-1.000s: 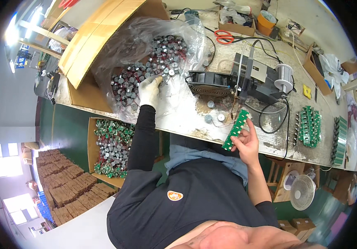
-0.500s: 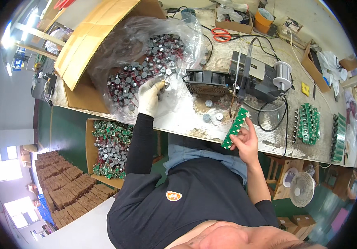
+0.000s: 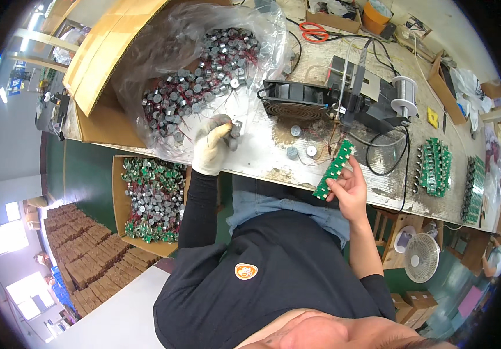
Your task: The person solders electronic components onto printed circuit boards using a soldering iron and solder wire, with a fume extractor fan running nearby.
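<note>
Circuit board (image 3: pixel 335 168) sits gripped along its edge by right-hand fingers (image 3: pixel 357 170); left-hand fingers (image 3: pixel 220 132) pinch grey cylinders (image 3: pixel 237 127).

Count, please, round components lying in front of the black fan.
3: one component nearest the fan; nearer the table edge, a grey one left and whitish one right.

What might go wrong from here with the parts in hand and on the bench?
1. The gloved left hand holds a grey round part out at its fingertips; it might slip, as the glove may dull touch.
2. The right hand pinches the green circuit board along one side, so it could tilt or drop.
3. Loose grey parts lie on the bench between the hands; a passing hand could knock them.
</note>
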`<state>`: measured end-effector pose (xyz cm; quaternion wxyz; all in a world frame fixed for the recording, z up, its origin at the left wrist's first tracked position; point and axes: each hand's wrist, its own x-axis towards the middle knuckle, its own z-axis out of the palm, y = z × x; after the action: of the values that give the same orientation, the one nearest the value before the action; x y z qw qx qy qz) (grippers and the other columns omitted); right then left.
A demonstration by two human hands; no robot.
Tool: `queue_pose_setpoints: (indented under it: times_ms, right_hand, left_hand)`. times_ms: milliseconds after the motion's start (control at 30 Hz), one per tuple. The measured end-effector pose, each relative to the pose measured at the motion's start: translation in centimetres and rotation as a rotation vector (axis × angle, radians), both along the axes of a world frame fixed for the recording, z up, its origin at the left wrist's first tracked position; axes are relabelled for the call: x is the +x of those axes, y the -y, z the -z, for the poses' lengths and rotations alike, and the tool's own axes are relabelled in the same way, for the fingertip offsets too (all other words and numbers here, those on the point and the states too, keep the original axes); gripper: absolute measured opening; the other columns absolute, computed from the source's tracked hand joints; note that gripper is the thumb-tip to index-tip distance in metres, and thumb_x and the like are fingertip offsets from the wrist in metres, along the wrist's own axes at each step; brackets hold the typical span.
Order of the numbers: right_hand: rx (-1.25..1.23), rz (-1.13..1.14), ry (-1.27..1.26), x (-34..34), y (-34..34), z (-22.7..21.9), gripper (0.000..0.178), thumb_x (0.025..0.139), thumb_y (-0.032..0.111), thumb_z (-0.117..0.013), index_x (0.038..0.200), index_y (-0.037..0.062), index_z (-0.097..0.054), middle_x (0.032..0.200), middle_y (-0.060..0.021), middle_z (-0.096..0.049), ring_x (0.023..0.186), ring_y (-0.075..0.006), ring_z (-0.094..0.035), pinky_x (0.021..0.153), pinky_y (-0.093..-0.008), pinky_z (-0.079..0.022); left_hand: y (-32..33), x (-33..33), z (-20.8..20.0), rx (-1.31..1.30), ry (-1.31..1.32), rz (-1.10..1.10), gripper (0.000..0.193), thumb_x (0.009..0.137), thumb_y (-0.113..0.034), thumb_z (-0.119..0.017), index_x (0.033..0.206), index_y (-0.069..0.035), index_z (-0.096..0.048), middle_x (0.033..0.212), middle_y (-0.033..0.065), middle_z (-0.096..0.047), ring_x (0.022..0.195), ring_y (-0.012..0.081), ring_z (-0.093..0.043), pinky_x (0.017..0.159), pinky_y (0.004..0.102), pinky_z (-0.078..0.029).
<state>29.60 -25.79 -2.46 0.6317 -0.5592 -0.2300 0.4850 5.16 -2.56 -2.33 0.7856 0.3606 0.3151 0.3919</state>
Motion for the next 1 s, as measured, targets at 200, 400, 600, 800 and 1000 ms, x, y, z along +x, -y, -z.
queue_pose_setpoints:
  times_ms: [200, 400, 600, 800, 1000]
  right_hand:
    - [-0.014, -0.003, 0.016, 0.1, 0.0, 0.3, 0.073, 0.085, -0.008, -0.060, 0.144, -0.0039, -0.018, 0.105, -0.0167, -0.059, 0.071, -0.0118, -0.060, 0.050, -0.0229, -0.051]
    - [-0.002, -0.011, 0.005, 0.1, 0.0, 0.2, 0.073, 0.084, -0.008, -0.060, 0.144, -0.0022, -0.019, 0.106, -0.0179, -0.059, 0.071, -0.0127, -0.060, 0.050, -0.0235, -0.051]
    - [0.005, -0.012, -0.007, 0.1, 0.0, 0.0, 0.072, 0.084, -0.008, -0.061, 0.144, -0.0005, -0.021, 0.104, -0.0172, -0.059, 0.071, -0.0130, -0.060, 0.050, -0.0236, -0.051]
    - [-0.007, -0.004, -0.017, 0.1, 0.1, 0.0, 0.073, 0.084, -0.008, -0.062, 0.144, -0.0014, -0.021, 0.101, -0.0156, -0.058, 0.071, -0.0131, -0.060, 0.050, -0.0234, -0.050]
    - [0.000, -0.007, -0.029, 0.2, 0.1, 0.1, 0.073, 0.084, -0.008, -0.062, 0.143, -0.0018, -0.021, 0.100, -0.0155, -0.058, 0.070, -0.0133, -0.061, 0.050, -0.0232, -0.050]
  left_hand:
    - [3.4, 0.8, -2.5, 0.053, -0.148, 0.147, 0.024, 0.088, -0.020, -0.066, 0.102, 0.000, -0.065, 0.078, 0.0082, -0.062, 0.058, 0.0126, -0.052, 0.054, 0.0233, -0.041]
    - [5.6, 2.7, -1.9, 0.669, -0.469, 0.074, 0.023, 0.091, -0.018, -0.065, 0.104, 0.000, -0.069, 0.091, 0.0047, -0.066, 0.075, 0.0091, -0.060, 0.068, 0.0196, -0.047]
    - [6.0, 3.2, -1.1, 0.135, -0.292, 0.094, 0.035, 0.093, -0.022, -0.063, 0.118, 0.001, -0.061, 0.084, 0.0047, -0.065, 0.066, 0.0081, -0.056, 0.060, 0.0211, -0.045]
    - [5.8, 4.0, -1.5, 0.669, -0.581, 0.018, 0.037, 0.096, -0.010, -0.052, 0.130, 0.005, -0.050, 0.088, 0.0049, -0.058, 0.068, 0.0096, -0.051, 0.064, 0.0220, -0.043]
    - [4.4, 4.0, -1.8, 1.123, -0.722, 0.069, 0.040, 0.089, 0.007, -0.055, 0.129, 0.003, -0.051, 0.092, 0.0103, -0.062, 0.072, 0.0142, -0.058, 0.069, 0.0250, -0.048]
